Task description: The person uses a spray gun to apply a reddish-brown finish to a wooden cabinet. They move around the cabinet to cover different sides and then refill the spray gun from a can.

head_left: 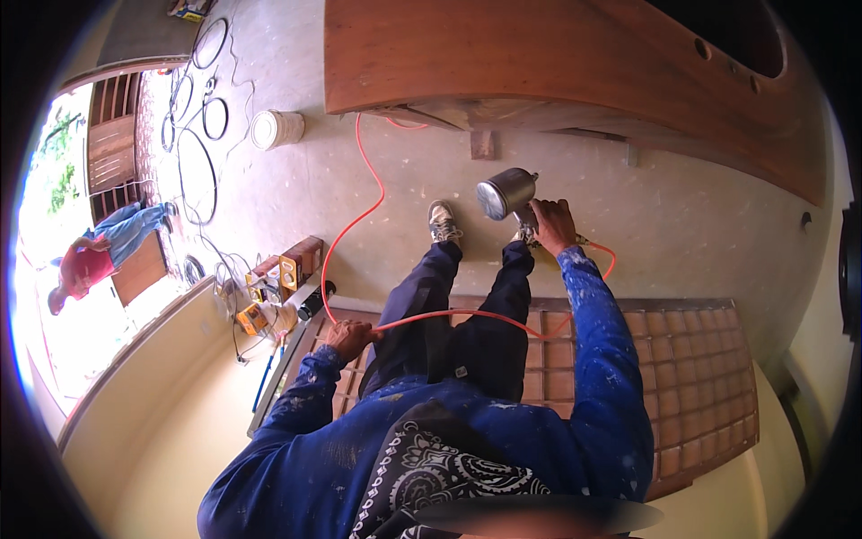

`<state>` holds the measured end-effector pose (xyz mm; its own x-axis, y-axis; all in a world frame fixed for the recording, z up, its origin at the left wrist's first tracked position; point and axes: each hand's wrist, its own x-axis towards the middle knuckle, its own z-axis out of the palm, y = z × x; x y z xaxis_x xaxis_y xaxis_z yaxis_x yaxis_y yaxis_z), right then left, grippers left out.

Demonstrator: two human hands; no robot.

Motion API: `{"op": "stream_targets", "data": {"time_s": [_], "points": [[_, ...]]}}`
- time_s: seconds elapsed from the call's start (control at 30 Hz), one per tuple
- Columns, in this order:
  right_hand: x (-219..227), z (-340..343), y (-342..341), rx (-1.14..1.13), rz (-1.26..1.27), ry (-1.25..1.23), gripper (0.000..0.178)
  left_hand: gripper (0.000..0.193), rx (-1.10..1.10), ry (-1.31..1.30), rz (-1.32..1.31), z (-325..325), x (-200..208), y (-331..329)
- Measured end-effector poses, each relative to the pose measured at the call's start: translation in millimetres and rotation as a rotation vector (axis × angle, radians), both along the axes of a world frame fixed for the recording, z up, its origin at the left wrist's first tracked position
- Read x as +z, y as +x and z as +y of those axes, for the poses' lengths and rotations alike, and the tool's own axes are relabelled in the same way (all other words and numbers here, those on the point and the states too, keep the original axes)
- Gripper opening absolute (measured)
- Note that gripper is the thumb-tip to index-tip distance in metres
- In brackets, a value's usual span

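My right hand (553, 225) is closed round the handle of a spray gun with a silver metal cup (505, 193). The gun is held out over the floor, above my right shoe. From its handle a red-orange air hose (462, 313) loops back across my thighs. My left hand (350, 340) grips that hose beside my left hip. Beyond the hand, the hose curves over the floor and passes under a large reddish-brown wooden piece (539, 54) with a big oval opening. Paint specks cover my blue sleeves.
Behind my legs leans a wooden lattice panel (682, 359). Boxes (301, 262) and a dark can stand at left. A white bucket (277, 129) is near loose black cables (199, 175) on the floor. Another person (85, 260) is by the bright doorway. A small block (483, 145) supports the wooden piece.
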<state>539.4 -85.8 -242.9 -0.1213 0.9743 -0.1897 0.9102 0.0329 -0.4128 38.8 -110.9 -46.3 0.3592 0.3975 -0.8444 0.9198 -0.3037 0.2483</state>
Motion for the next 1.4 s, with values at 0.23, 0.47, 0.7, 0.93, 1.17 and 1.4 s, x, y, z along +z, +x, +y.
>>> {"op": "stream_targets", "data": {"time_s": [0.23, 0.47, 0.7, 0.93, 1.17, 1.4], "points": [[-79, 17, -14, -0.006, -0.052, -0.005, 0.027, 0.039, 0.040, 0.036, -0.064, 4, -5, -10], [74, -10, -6, 0.028, -0.010, 0.134, 0.034, 0.039, 0.006, 0.017, -0.026, 25, -9, -11], [235, -75, -14, -0.090, 0.042, 0.378, 0.026, 0.045, 0.025, 0.091, -0.186, 24, -10, -10], [216, -60, -25, -0.059, 0.094, 0.242, 0.029, 0.042, 0.014, 0.058, -0.198, 14, -14, -13], [66, -10, -45, 0.025, 0.037, 0.125, 0.037, 0.044, 0.011, 0.118, -0.138, -21, -25, -40], [-98, 20, -65, 0.019, -0.080, -0.186, 0.026, 0.040, 0.078, 0.019, -0.148, -45, -37, -50]]}}
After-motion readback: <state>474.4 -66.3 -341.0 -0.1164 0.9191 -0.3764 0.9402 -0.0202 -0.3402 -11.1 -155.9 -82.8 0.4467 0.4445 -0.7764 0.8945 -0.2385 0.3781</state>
